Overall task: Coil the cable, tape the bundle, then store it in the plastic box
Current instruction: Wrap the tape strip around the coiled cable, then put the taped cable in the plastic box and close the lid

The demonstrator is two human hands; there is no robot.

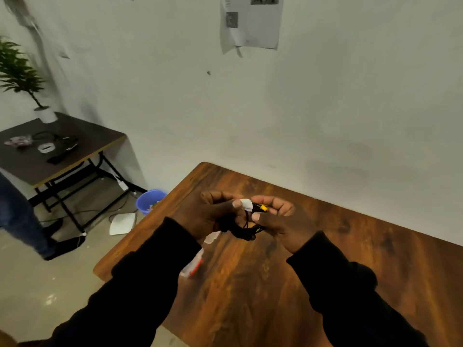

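While both hands work above the bench, entries run from the grip outward.

Left hand: closed around the coiled black cable, thumb pressing a strip of white tape against the top of the bundle.
Right hand: pinching the other side of the bundle, fingers curled near a yellow connector, thumb against the loops.
Cable position: held in the air between the two hands, just above the wooden bench, not resting on it.
Tape state: one end appears stuck to the coil; how far round it goes cannot be told.
Step in hand: taping, judged from the formed coil and the strip at its top.
Near the hands: a clear plastic item with red marking lies on the bench under the left forearm; whether it is the storage box cannot be told.
Next move calls for: keeping the loops pinched so they do not spring, wrapping the strip fully round, pressing it down onto itself.
Further out: a blue bucket on the floor, a dark side table by the wall.
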